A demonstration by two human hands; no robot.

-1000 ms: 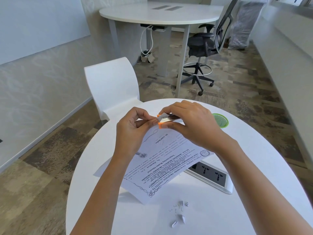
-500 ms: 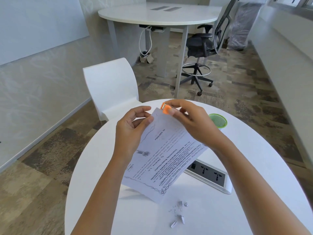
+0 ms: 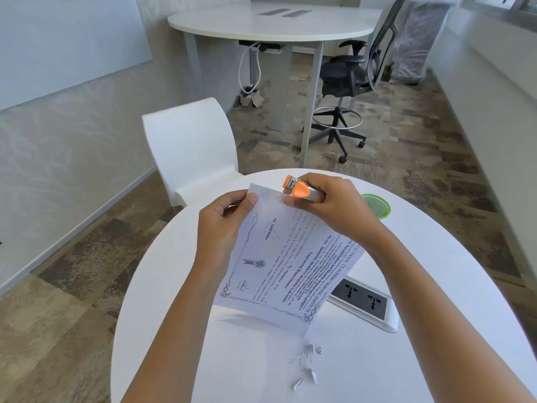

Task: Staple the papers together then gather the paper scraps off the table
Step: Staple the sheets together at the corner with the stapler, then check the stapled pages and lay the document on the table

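Left hand (image 3: 222,228) pinched papers (image 3: 286,257); right hand (image 3: 334,205) clasped stapler (image 3: 299,189) at their corner; scraps (image 3: 306,363) lay on table (image 3: 174,330).

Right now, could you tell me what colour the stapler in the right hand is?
Orange with a silver metal body, seen in the head view: the stapler.
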